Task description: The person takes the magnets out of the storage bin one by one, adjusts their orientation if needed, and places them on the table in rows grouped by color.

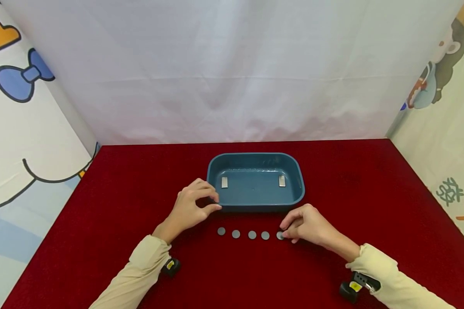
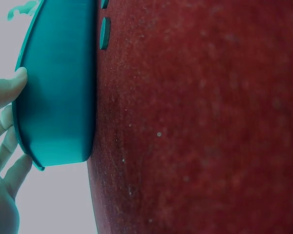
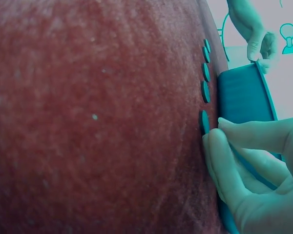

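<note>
My left hand (image 1: 193,206) holds the rim of a blue plastic basin (image 1: 255,208) at its near left corner. The left wrist view has the thumb (image 2: 12,87) at the rim and the other fingers spread along the edge. Several round grey discs lie flat in a row in front of the basin. At the rightmost disc (image 1: 280,235), my right hand (image 1: 309,225) has its bent fingertips right at the edge, partly covering it. In the right wrist view, that disc (image 3: 204,122) lies against a lower fingertip, with the thumb tip a little apart.
Inside the basin lie two small silver rectangular pieces, one on the left (image 1: 224,182) and one on the right (image 1: 282,180). A red cloth (image 1: 232,274) covers the table. Behind it hangs a white curtain (image 1: 232,77), with printed panels at both sides.
</note>
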{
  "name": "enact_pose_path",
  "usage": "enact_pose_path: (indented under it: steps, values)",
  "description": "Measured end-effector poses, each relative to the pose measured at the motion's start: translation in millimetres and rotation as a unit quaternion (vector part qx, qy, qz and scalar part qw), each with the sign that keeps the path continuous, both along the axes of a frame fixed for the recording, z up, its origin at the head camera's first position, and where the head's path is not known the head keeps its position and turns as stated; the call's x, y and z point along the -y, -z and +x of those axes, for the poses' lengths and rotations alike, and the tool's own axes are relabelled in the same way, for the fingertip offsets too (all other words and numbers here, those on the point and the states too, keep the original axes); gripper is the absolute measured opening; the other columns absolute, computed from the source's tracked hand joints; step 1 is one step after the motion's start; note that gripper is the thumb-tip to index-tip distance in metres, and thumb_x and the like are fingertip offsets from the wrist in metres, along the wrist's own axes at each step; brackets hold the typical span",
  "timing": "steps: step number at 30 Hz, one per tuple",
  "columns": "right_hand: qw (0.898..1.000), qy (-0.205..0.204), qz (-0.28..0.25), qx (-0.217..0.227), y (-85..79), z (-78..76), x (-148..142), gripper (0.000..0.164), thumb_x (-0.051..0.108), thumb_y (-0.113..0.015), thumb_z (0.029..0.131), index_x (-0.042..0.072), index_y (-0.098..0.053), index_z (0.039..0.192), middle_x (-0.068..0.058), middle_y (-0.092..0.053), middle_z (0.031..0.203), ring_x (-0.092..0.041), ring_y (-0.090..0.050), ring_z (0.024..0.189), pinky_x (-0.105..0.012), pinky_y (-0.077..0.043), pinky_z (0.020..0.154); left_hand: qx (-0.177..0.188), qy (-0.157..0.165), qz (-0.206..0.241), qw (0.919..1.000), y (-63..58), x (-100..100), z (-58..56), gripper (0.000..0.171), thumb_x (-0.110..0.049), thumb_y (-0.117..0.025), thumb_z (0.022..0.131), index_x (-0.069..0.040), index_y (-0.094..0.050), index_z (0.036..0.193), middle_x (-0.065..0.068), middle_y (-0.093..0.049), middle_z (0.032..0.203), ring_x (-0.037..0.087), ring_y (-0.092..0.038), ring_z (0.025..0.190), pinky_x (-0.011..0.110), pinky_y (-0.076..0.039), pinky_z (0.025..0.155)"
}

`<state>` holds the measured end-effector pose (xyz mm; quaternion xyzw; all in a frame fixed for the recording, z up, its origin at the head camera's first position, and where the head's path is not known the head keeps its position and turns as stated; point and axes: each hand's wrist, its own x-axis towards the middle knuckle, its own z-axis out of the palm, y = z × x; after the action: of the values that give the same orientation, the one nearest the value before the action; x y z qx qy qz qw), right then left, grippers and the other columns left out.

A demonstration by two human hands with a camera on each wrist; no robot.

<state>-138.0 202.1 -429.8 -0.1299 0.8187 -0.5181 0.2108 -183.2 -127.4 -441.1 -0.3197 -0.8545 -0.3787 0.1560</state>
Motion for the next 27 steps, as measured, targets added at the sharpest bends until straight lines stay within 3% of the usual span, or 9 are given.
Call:
enact_pose_path:
  steps: [11, 27]
  values:
    - [0.999, -0.039, -0.006, -0.018, -18.9, -1.0, -2, 0.017, 0.000, -0.072, 0.079, -0.007, -0.066, 0.093, -0.012, -0.068, 0.083, -0.033, -0.064, 0.067, -0.035, -0.054, 0.059, 0.003, -0.001, -0.002, 1.0000, -1.7, 0, 0.6, 0.013, -0.013, -0.081, 0.073, -0.017, -0.070, 0.079, -0.006, -0.062, 0.091, 0.011, -0.053, 0.091, 0.034, -0.050, 0.071]
    - [0.999, -0.034, -0.026, -0.014, -44.0, -5.4, -6, 0.024, 0.006, -0.074, 0.080, -0.007, -0.066, 0.099, -0.022, -0.064, 0.095, -0.039, -0.062, 0.077, -0.037, -0.055, 0.064, 0.003, -0.003, -0.003, 1.0000, -1.0, 0, 0.3, 0.012, -0.013, -0.081, 0.073, -0.016, -0.070, 0.078, -0.006, -0.062, 0.091, 0.011, -0.053, 0.091, 0.034, -0.050, 0.073]
